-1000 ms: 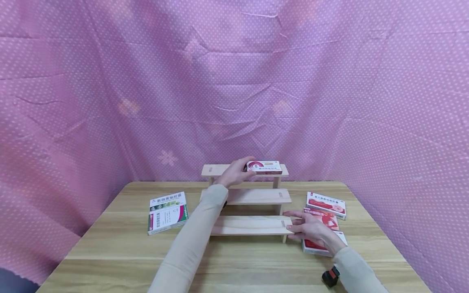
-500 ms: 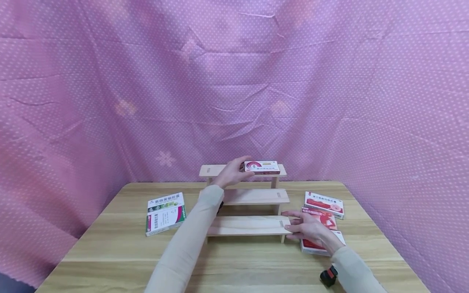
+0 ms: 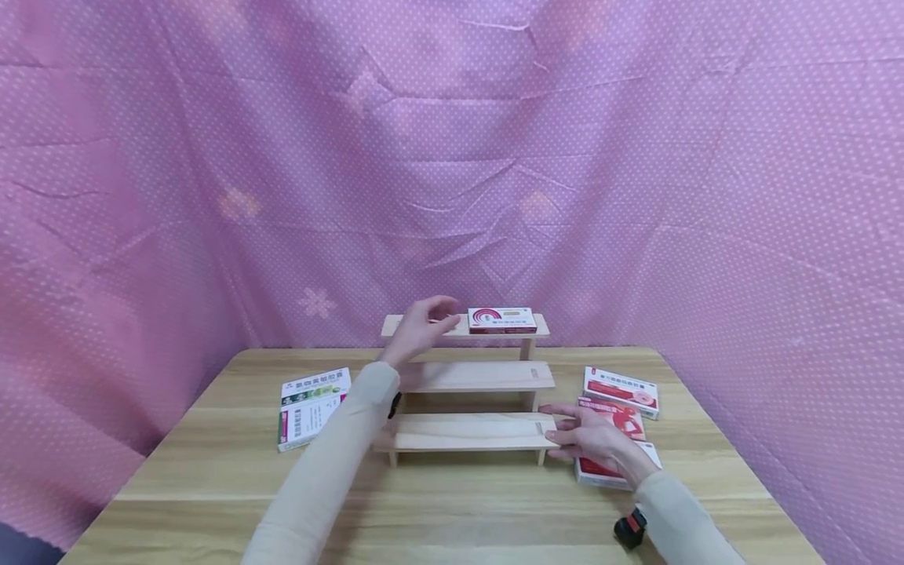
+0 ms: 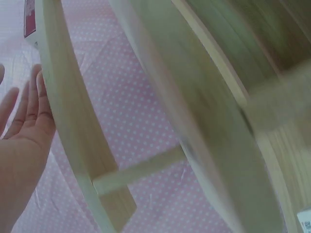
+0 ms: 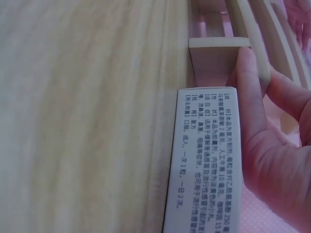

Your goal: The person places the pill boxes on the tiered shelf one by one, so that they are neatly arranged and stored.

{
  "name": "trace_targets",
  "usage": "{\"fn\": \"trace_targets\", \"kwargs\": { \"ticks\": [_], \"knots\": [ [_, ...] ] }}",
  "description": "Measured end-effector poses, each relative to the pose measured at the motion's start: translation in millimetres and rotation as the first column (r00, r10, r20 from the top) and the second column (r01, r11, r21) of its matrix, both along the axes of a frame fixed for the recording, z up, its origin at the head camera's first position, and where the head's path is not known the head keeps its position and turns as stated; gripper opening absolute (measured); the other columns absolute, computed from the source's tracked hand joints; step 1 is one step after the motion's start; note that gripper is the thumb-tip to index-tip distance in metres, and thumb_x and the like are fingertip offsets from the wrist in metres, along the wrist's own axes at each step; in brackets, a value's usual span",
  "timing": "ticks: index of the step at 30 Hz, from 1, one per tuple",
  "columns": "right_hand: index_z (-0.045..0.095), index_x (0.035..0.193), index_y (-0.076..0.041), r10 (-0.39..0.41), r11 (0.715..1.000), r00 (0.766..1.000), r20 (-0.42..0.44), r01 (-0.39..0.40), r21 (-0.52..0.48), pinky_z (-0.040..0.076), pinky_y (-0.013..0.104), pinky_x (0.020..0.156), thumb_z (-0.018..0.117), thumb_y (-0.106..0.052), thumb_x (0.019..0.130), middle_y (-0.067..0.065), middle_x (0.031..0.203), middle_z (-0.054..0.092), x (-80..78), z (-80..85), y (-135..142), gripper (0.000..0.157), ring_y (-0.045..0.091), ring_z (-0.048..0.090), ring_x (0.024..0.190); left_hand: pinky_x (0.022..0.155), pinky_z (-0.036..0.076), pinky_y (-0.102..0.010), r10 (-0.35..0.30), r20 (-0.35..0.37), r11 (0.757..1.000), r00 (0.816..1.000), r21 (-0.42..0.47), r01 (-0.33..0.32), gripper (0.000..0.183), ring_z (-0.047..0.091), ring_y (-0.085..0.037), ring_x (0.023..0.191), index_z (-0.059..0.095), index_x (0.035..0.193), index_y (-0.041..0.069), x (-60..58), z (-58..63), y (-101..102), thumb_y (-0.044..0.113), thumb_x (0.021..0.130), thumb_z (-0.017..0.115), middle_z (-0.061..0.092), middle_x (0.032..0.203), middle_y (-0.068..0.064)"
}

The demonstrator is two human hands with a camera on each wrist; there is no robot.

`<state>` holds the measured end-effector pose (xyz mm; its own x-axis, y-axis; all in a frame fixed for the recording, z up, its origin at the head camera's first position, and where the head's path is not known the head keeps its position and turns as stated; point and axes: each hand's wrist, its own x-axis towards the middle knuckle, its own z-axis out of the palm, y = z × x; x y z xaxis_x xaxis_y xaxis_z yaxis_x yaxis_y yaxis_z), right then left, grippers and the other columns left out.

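Note:
A white and dark-red medicine box point(image 3: 503, 319) lies flat on the top step of a three-tier wooden display stand point(image 3: 472, 377), toward its right end. My left hand point(image 3: 422, 326) is just left of that box, apart from it, with fingers loosely bent and nothing in them. In the left wrist view the left hand point(image 4: 29, 116) lies beside the top board's edge. My right hand point(image 3: 596, 439) holds the right end of the lowest step. The right wrist view shows the right hand point(image 5: 272, 141) with thumb and finger about that board's end, beside a white box point(image 5: 204, 160).
Right of the stand lie three medicine boxes: a white and red one point(image 3: 621, 390), a red one point(image 3: 627, 421), and another point(image 3: 600, 475) partly behind the right hand. Left lie a white and green box point(image 3: 315, 386) and a white and magenta one point(image 3: 305, 424). A pink dotted curtain point(image 3: 452, 157) hangs behind the table.
My left hand has let go of the medicine box on the top step and drawn back left. The box stays there. The right hand keeps its place at the lowest step.

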<state>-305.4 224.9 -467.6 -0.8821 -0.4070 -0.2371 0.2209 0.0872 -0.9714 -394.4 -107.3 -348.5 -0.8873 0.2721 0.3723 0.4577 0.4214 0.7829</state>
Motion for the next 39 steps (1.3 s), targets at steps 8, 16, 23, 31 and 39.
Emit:
{"fn": "trace_targets", "kwargs": {
  "ticks": [8,16,23,31,39],
  "knots": [
    [0.036,0.149,-0.002,0.014,1.0,1.0,0.004,-0.014,-0.019,0.059,0.04,0.091,0.065,-0.004,0.091,0.017,0.113,0.058,0.2,-0.7,0,0.065,0.024,0.066,0.098,0.067,0.058,-0.024,0.0,0.045,0.994,0.999,0.106,-0.005,0.021,0.064,-0.022,0.079,0.07,0.109,0.006,14.8,-2.1,-27,0.019,0.095,0.065,0.07,0.093,-0.014],
    [0.034,0.15,-0.001,0.015,0.999,0.999,0.032,-0.014,-0.039,0.06,0.037,0.09,0.065,-0.005,0.092,0.015,0.112,0.059,3.6,0.0,1,0.066,0.022,0.067,0.098,0.05,0.045,-0.021,-0.001,-0.004,0.999,1.0,0.042,0.001,0.021,0.058,-0.023,0.063,0.071,0.107,0.006,29.7,-8.4,-61,0.023,0.095,0.064,0.068,0.079,-0.008],
    [0.032,0.15,0.001,0.026,0.998,0.999,0.025,-0.025,-0.049,0.06,0.037,0.089,0.063,-0.003,0.092,0.016,0.113,0.059,5.5,-1.0,-1,0.065,0.023,0.067,0.098,0.052,0.047,-0.021,0.001,0.055,1.0,0.999,0.029,-0.002,0.029,0.054,-0.018,0.063,0.069,0.111,0.004,44.1,-18.1,-93,0.028,0.095,0.064,0.067,0.083,-0.015],
    [0.033,0.15,0.0,0.016,0.999,1.0,0.027,-0.015,-0.036,0.06,0.039,0.089,0.064,-0.004,0.092,0.017,0.115,0.059,3.2,0.7,-1,0.066,0.023,0.067,0.098,0.062,0.056,-0.03,-0.024,0.102,1.0,0.994,0.011,0.023,0.028,0.061,-0.019,0.072,0.067,0.117,0.001,52.6,-28.6,-122,0.021,0.098,0.06,0.07,0.094,-0.021],
    [0.032,0.15,0.0,0.015,0.999,0.999,0.028,-0.014,-0.038,0.059,0.038,0.091,0.064,-0.003,0.092,0.017,0.114,0.057,0.9,1.9,1,0.067,0.024,0.066,0.098,0.065,0.056,-0.027,-0.036,0.139,0.999,0.99,-0.012,0.038,0.027,0.065,-0.021,0.077,0.067,0.117,0.006,57.5,-39.4,-143,0.024,0.097,0.061,0.072,0.098,-0.019]
  ]
}}
